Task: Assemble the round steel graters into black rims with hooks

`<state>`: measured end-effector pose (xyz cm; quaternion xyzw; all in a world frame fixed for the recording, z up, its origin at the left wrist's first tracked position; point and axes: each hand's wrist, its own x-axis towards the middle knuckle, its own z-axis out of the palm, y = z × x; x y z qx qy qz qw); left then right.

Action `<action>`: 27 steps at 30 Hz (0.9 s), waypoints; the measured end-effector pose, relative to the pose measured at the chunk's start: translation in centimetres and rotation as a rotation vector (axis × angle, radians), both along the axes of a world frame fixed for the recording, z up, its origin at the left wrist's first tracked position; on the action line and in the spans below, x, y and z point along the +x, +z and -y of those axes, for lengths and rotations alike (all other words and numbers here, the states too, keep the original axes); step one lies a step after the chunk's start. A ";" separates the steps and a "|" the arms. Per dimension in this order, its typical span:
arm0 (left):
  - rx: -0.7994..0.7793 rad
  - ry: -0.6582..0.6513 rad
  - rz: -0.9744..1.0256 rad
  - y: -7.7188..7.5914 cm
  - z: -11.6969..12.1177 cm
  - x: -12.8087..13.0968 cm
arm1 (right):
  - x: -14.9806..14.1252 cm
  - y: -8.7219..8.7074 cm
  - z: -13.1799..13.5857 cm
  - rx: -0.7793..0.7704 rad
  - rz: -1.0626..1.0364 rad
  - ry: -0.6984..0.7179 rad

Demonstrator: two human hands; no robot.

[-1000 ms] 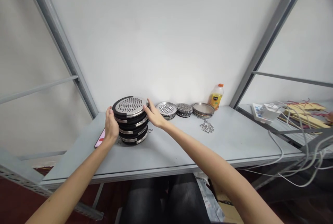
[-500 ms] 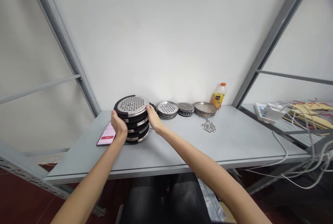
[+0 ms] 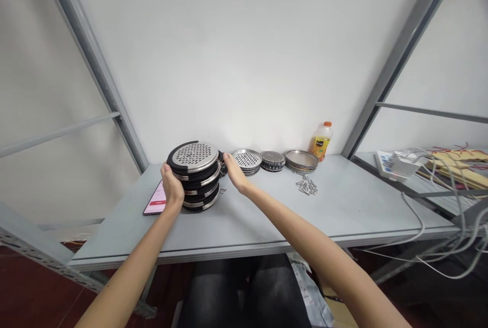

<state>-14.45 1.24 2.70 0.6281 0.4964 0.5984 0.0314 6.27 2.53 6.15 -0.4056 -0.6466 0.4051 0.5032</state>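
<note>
A tall stack of round metal grater plates with black rims (image 3: 195, 155) stands at the left of the table. The top plate has rows of punched holes. My left hand (image 3: 173, 185) lies along the stack's left side, touching it; part of its fingers is hidden. My right hand (image 3: 235, 173) is just off the stack's right side, open, with its fingers stretched toward the wall. Dark pieces (image 3: 224, 169) show between that hand and the stack. A phone (image 3: 155, 202) with a pink screen lies beside my left hand, partly hidden.
Along the wall stand a stack of grater discs (image 3: 247, 159), smaller perforated discs (image 3: 273, 160), shallow metal plates (image 3: 301, 160) and a juice bottle (image 3: 321, 141). Small metal clips (image 3: 307, 185) lie before them. At the right are a power strip (image 3: 392, 164) and white cables (image 3: 459, 251).
Both hands pressed the sides of the stack half a second ago. Since then my right hand has moved slightly right, away from it, while my left hand stays against it.
</note>
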 end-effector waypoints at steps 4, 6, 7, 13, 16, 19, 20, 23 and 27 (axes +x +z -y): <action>0.005 0.162 0.138 0.6 3.3 0.3 | 4.9 -1.3 -0.4 0.090 0.083 -0.087; 0.068 0.248 0.131 0.2 5.9 0.9 | 7.8 -2.7 -0.6 0.119 0.129 -0.141; 0.136 0.260 0.080 -0.2 7.3 1.4 | 9.2 -3.6 -0.7 0.103 0.152 -0.167; 0.039 -0.296 -0.395 -3.3 10.7 6.9 | 14.1 -8.8 -1.5 0.021 0.254 -0.239; -0.240 -0.576 -0.601 -3.1 8.1 10.5 | 14.3 -10.1 -1.4 0.047 0.301 -0.239; -0.312 -0.570 -0.671 -2.8 4.4 13.4 | 14.0 -10.5 -0.9 0.083 0.353 -0.213; -0.316 -0.560 -0.668 -3.0 3.2 14.0 | 13.9 -10.5 -0.8 0.093 0.373 -0.203; -0.323 -0.519 -0.652 -4.0 0.5 15.0 | 13.8 -10.4 -0.3 0.116 0.434 -0.192; -0.350 -0.478 -0.650 -5.9 -0.6 14.7 | 13.9 -10.4 -0.3 0.138 0.493 -0.203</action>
